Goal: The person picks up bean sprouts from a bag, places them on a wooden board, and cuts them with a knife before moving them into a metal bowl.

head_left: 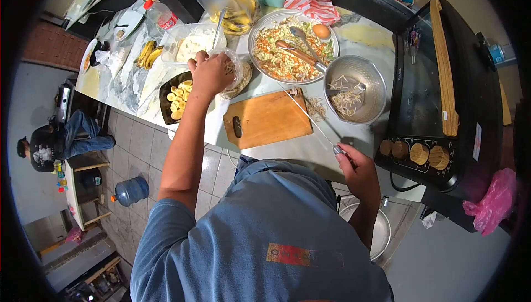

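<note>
My left hand (pixel 212 74) reaches over the back of the counter, its fingers curled on the rim of a clear round plastic tub (pixel 244 85) with pale brownish strands in it. In my right hand (pixel 358 170) is a knife (pixel 316 123), gripped by its metal handle; its long blade shows as a thin line. The blade points up and left, across the right edge of a wooden cutting board (pixel 268 119). Small strands (pixel 315 108) lie beside the board. To the right, a metal colander (pixel 376 89) holds some bean sprouts (pixel 347 98).
A large tray (pixel 255 64) of chopped vegetables holds a spoon, a wooden-handled utensil and an egg (pixel 321 31). Left stand a dark tray of peeled banana pieces (pixel 178 100) and a white-filled tub (pixel 191 48). A black oven (pixel 423 81) borders the right. Another person (pixel 47 147) sits far left.
</note>
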`<state>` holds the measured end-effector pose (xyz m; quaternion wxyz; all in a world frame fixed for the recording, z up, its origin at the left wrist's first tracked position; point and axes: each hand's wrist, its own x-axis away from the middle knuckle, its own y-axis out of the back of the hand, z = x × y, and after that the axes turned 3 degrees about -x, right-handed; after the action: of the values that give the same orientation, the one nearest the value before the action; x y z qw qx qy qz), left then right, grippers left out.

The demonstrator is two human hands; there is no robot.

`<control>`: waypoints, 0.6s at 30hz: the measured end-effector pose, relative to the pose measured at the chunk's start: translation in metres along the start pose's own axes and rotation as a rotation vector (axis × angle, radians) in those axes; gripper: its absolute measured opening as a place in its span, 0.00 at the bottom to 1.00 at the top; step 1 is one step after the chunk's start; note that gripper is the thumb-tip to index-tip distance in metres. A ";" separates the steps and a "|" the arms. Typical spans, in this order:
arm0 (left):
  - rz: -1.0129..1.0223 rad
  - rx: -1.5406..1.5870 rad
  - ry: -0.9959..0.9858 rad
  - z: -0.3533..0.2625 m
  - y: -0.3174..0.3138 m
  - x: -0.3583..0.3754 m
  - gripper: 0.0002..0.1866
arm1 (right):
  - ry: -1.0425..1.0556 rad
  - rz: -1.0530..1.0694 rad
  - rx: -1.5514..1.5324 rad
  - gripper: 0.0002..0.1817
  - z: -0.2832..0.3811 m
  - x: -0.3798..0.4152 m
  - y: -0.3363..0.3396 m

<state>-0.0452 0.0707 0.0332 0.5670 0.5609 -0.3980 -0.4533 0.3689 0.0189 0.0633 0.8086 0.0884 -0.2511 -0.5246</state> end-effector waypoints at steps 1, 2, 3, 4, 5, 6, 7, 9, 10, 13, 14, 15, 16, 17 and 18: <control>0.026 0.019 0.022 0.000 0.002 0.002 0.23 | 0.006 -0.011 -0.009 0.17 -0.001 0.001 -0.001; 0.055 0.039 0.045 0.000 0.002 0.004 0.24 | 0.009 -0.019 -0.016 0.17 -0.003 0.002 -0.001; 0.055 0.037 0.044 0.001 0.001 0.004 0.24 | 0.009 -0.020 -0.018 0.17 -0.005 0.003 -0.002; 0.051 0.023 0.057 0.002 -0.003 0.002 0.22 | 0.004 -0.021 -0.034 0.17 -0.007 0.003 -0.003; 0.046 0.008 0.073 0.003 -0.006 0.002 0.21 | -0.001 -0.019 -0.049 0.17 -0.008 0.002 -0.003; 0.042 0.006 0.075 0.004 -0.007 0.002 0.21 | 0.004 -0.018 -0.050 0.17 -0.008 0.002 -0.003; 0.042 0.007 0.058 0.005 -0.009 0.002 0.18 | 0.017 -0.015 -0.057 0.16 -0.008 0.002 -0.003; 0.037 0.007 0.040 0.004 -0.005 0.003 0.15 | 0.033 -0.016 -0.066 0.16 -0.008 0.002 -0.003; 0.042 0.020 0.038 0.001 0.000 0.004 0.14 | 0.054 -0.021 -0.081 0.16 -0.008 0.002 -0.003; 0.038 -0.001 0.030 -0.001 -0.004 0.006 0.12 | 0.073 -0.027 -0.095 0.16 -0.013 0.005 -0.002; 0.021 -0.038 0.029 0.001 -0.006 0.005 0.12 | 0.082 -0.026 -0.092 0.16 -0.014 0.003 -0.002; 0.014 -0.041 0.036 0.004 -0.005 0.005 0.12 | 0.091 -0.022 -0.093 0.16 -0.016 0.002 -0.002; 0.039 -0.006 0.016 0.006 -0.003 0.004 0.13 | 0.088 -0.025 -0.088 0.16 -0.018 0.002 -0.001; 0.065 0.030 -0.004 0.009 -0.001 0.004 0.13 | 0.083 -0.027 -0.083 0.16 -0.019 0.002 -0.001; 0.063 0.028 0.000 0.011 -0.001 0.003 0.13 | 0.086 -0.025 -0.083 0.16 -0.018 0.002 -0.001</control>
<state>-0.0552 0.0643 0.0329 0.5731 0.5560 -0.4219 -0.4295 0.3773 0.0145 0.0477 0.8152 0.0804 -0.1930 -0.5401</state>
